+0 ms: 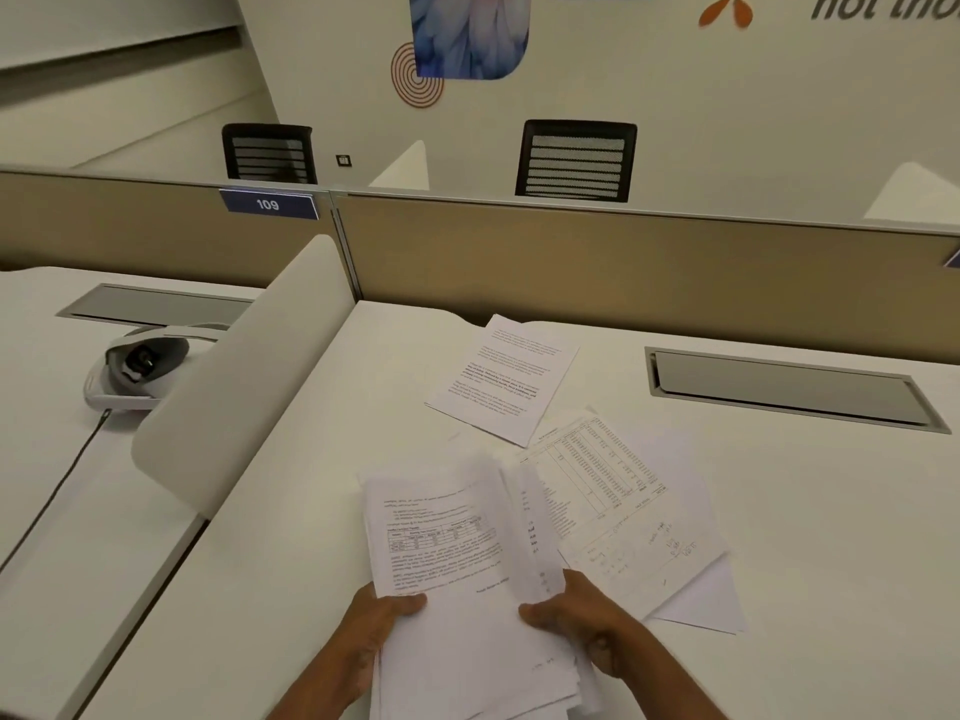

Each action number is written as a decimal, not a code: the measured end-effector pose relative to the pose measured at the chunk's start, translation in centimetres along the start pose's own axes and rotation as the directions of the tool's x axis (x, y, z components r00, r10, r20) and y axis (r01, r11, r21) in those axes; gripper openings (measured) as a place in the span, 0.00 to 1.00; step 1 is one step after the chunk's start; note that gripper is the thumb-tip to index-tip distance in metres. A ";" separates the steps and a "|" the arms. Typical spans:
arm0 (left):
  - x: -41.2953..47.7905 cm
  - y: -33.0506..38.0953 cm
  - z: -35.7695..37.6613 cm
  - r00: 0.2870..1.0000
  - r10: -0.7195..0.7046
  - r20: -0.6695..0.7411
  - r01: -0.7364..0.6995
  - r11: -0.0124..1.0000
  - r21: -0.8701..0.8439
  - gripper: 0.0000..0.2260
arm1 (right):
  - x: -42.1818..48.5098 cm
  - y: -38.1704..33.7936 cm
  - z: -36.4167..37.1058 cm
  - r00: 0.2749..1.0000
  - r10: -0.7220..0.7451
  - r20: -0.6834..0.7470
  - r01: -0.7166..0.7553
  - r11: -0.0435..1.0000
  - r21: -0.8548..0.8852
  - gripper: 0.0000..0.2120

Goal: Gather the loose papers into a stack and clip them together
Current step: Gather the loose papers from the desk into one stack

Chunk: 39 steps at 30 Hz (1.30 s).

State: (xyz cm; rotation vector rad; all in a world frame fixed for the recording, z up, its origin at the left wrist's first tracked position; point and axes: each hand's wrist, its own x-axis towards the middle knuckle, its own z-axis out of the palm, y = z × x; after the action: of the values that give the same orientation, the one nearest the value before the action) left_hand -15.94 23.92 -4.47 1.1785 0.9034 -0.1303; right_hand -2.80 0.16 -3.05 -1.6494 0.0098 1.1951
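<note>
Holding the uneven stack [457,563] above the desk [779,563], left hand [376,623] and right hand [582,615] pinch its sides; loose sheets [613,491] remain nearby, so squaring edges first would help.

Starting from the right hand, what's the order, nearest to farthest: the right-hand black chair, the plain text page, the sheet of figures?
From the right hand, gripping the stack of papers:
1. Sheet of figures, on the desk just beyond it.
2. Plain text page, farther back, mid-desk.
3. Black chair, behind the partition.
</note>
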 end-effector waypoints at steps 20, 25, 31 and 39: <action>-2.2 3.2 -4.3 0.984 0.173 0.048 -0.164 0.974 -0.155 0.36 | -1.2 -7.4 5.7 0.971 -0.150 0.186 0.164 0.985 -0.062 0.17; -1.5 4.9 -5.7 0.987 0.102 0.122 -0.059 0.948 -0.313 0.20 | -0.3 -8.5 6.2 0.969 -0.133 0.208 0.141 0.990 -0.024 0.17; -0.8 4.2 -7.0 0.987 0.041 0.154 -0.001 0.968 -0.253 0.34 | 1.1 -8.5 6.1 0.992 -0.043 0.121 0.056 0.993 -0.106 0.22; 0.8 4.2 -7.0 0.997 0.081 -0.018 -0.083 0.970 -0.227 0.23 | 3.6 -6.6 6.7 0.940 -0.181 -0.288 0.110 0.963 -0.247 0.24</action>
State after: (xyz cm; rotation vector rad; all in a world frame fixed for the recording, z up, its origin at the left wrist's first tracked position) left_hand -17.01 31.75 -2.52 1.0014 0.8516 0.0450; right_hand -2.09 9.86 -0.48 -1.9903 -0.0552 0.8388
